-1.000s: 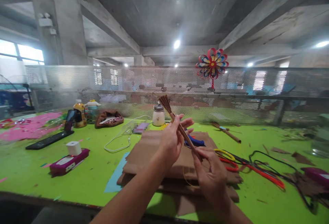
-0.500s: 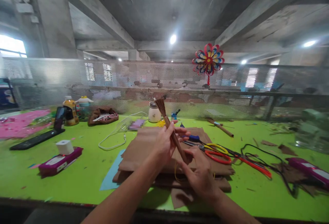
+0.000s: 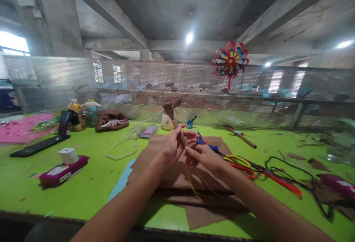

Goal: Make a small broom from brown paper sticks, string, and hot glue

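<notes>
Both my hands meet above a stack of brown paper sheets (image 3: 172, 175) on the green table (image 3: 91, 182). My left hand (image 3: 169, 148) is closed round a rolled brown paper stick with a fringed top (image 3: 169, 111), held tilted up and away. My right hand (image 3: 202, 155) pinches the stick's lower end, where thin yellow strands (image 3: 194, 186) hang down over the paper.
Scissors with yellow and red handles (image 3: 240, 161) and dark cables (image 3: 285, 171) lie to the right. A blue tool (image 3: 205, 143) sits behind my hands. A magenta box with a white cube (image 3: 64, 164), a phone (image 3: 39, 145) and bottles (image 3: 76, 115) are at left. A mesh fence (image 3: 138, 86) holds a paper pinwheel (image 3: 230, 60).
My right hand has come up from the stick's lower end toward my left hand, and both hands moved a little away from me. Yellow strands now hang below the stick.
</notes>
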`<state>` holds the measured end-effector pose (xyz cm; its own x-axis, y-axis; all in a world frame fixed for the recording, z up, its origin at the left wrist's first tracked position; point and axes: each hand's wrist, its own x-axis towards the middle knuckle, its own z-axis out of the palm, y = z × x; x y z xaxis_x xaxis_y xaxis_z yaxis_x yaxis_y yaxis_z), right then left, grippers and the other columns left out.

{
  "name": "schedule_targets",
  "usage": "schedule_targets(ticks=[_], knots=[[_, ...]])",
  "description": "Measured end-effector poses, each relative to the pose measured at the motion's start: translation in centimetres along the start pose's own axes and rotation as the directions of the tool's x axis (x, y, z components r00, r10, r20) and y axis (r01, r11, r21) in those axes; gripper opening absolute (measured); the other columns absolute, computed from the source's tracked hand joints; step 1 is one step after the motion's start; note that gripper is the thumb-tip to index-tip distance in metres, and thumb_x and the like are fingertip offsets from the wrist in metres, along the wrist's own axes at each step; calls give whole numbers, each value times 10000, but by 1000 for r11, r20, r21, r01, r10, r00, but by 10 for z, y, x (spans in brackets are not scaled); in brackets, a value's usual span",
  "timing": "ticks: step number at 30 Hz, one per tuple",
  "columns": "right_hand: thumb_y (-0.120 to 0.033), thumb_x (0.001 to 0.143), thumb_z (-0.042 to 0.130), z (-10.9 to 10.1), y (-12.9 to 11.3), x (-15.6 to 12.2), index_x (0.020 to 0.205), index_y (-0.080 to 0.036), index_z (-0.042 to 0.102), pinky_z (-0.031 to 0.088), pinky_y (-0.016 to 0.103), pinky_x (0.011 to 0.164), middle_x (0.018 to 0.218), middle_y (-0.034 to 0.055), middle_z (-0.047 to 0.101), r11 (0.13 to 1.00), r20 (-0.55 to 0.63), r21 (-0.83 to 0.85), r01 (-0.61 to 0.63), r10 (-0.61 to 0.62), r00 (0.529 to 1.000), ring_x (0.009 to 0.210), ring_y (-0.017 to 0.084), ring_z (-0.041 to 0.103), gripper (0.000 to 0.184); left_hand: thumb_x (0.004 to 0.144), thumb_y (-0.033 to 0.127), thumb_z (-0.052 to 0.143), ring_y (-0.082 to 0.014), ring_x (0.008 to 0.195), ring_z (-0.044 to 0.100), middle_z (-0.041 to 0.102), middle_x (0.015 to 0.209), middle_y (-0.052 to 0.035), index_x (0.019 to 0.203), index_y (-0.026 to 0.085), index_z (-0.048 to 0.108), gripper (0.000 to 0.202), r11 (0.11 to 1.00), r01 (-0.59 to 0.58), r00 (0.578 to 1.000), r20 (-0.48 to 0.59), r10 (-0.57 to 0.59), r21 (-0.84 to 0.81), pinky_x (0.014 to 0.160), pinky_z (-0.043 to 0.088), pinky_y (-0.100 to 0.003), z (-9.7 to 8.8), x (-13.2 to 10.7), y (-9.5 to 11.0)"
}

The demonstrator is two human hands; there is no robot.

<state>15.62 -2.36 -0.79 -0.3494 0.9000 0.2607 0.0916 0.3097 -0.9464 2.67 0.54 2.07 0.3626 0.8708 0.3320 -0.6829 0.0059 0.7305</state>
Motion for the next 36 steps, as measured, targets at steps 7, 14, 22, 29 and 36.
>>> schedule_targets(ticks=[7,14,22,29,36], knots=[[-530,787,563,13,23,-6,743,-128,579,430,246,497,584,28,618,949,15,305,-84,83,996,459,103,542,404,861,214,464,-207,733,673,679,743,-104,1020,108,534,204,994,105,988,-120,-102,17,703,538,-338,1,-4,-7],[-542,787,548,17,24,-13,664,-138,532,363,198,395,527,14,607,935,-60,337,-106,134,989,384,94,521,423,847,225,487,-193,779,665,680,854,-110,998,130,529,184,994,74,981,-186,-57,82,712,540,-316,1,-11,-27],[-577,746,568,28,24,-10,664,-145,520,386,201,418,468,-16,563,945,-132,325,-37,84,988,378,83,491,443,809,274,546,-130,568,614,672,866,-79,1055,170,492,272,952,128,964,-259,-54,277,491,496,-237,7,-15,-28],[-592,752,553,25,31,-10,714,-143,532,415,219,446,484,-21,557,939,-106,341,-28,68,992,401,91,509,451,774,320,592,-167,665,652,658,981,-118,997,176,470,292,962,140,978,-187,-97,236,502,501,-232,11,-21,-21],[-619,676,608,28,29,-4,679,-158,514,406,215,422,472,-39,539,932,-142,359,-41,98,985,372,78,477,471,739,260,604,-122,483,605,660,922,-67,979,197,450,292,945,151,968,-238,-82,289,360,439,-200,10,-21,-22]])
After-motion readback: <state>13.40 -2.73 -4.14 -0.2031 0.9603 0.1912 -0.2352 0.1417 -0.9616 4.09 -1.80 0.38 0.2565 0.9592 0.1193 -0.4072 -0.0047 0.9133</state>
